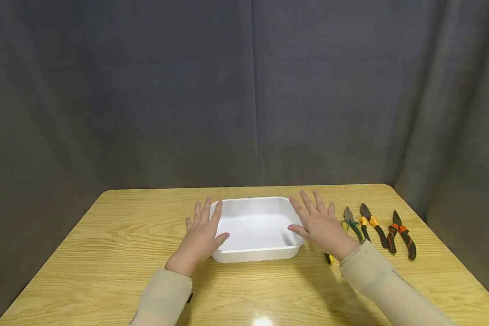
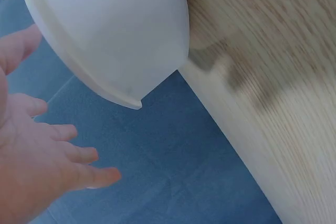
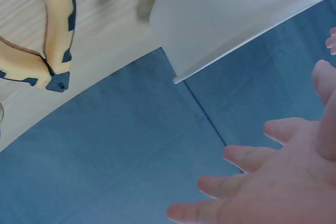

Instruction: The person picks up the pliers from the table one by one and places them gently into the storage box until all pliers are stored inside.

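Sleeves: two, both beige, the left sleeve (image 1: 163, 294) and the right sleeve (image 1: 387, 285) reaching over the bench (image 1: 126, 244) from its near side, each with small dark markings.
Shine: a bright patch of light (image 1: 262, 322) lay on the wood between them.
Left hand (image 1: 199, 237): palm down, fingers and thumb spread, raised at the left end of the tray; the thumb was close to the rim, though I couldn't tell whether it touched.
Right hand (image 1: 323, 228): spread likewise, fingers fanned, above the tray's right end, holding nothing.
Tray (image 1: 256, 256): white, rectangular, upright on the bench, between and below the two hands.
Yellow-and-black end (image 1: 331, 259): poked out below the right wrist; what it belonged to was hidden.
Pliers: three in a row to the person's right, handles splayed and nearer the person: green-and-yellow pliers (image 1: 357, 230) nearest the tray, yellow-and-black pliers (image 1: 374, 221) next, orange-and-black pliers (image 1: 405, 236) outermost.
Curtain (image 1: 195, 99): dark grey, hanging behind the bench's far edge.
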Motion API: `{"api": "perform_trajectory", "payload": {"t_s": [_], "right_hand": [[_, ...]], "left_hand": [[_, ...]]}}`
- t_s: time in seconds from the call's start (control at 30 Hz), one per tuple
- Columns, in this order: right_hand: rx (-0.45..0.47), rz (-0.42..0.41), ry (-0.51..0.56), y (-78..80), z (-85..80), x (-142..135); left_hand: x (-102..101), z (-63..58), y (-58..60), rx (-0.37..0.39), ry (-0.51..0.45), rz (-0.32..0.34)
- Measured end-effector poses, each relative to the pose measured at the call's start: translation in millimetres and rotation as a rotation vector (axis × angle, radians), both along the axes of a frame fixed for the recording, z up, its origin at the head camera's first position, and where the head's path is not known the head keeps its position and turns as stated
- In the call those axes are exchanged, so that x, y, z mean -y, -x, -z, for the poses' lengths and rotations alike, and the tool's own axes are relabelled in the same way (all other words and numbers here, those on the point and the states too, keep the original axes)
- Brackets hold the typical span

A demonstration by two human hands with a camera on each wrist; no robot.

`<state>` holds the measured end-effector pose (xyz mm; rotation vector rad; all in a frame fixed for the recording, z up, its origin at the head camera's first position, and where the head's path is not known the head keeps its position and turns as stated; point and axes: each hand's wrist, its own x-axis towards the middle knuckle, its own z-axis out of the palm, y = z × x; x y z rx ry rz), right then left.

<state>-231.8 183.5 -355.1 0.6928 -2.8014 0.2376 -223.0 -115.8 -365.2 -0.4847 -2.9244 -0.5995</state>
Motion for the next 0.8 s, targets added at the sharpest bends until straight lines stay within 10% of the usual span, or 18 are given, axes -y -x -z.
{"api": "perform_trajectory", "payload": {"t_s": [0.8], "right_hand": [[0.014, 0.053, 0.048, -0.3, -0.9, -10.4]], "left_hand": [[3.5, 18.8, 5.4, -0.115, -0.071, -0.06]]}}
